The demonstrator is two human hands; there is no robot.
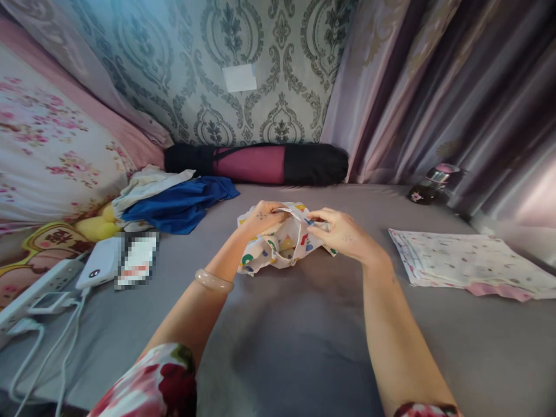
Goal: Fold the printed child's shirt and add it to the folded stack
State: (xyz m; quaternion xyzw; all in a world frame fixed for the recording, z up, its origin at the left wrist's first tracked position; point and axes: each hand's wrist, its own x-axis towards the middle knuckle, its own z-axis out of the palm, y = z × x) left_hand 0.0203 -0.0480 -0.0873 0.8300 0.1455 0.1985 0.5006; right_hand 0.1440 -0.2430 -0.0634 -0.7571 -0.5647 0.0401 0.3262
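Note:
A white cloth garment (pixel 286 246) with a colourful print lies bunched on the grey bedsheet, its opening facing me. My left hand (pixel 266 220) is closed on the garment's upper left rim, with the fingertips partly hidden in the cloth. At the garment's right side, my right hand (pixel 343 234) pinches the fabric between thumb and fingers. Something small and blue shows by those fingertips; whether it is part of the print I cannot tell. The exact kind of garment is unclear.
To the right lies a stack of folded printed cloths (pixel 460 258), with a dark bottle (pixel 428 188) behind it. Blue clothing (pixel 178 202), a power bank (pixel 99 263), a blurred-out phone (pixel 138 260) and a power strip (pixel 41 295) with cables are on the left. A black-and-maroon bolster (pixel 256 164) lines the wall.

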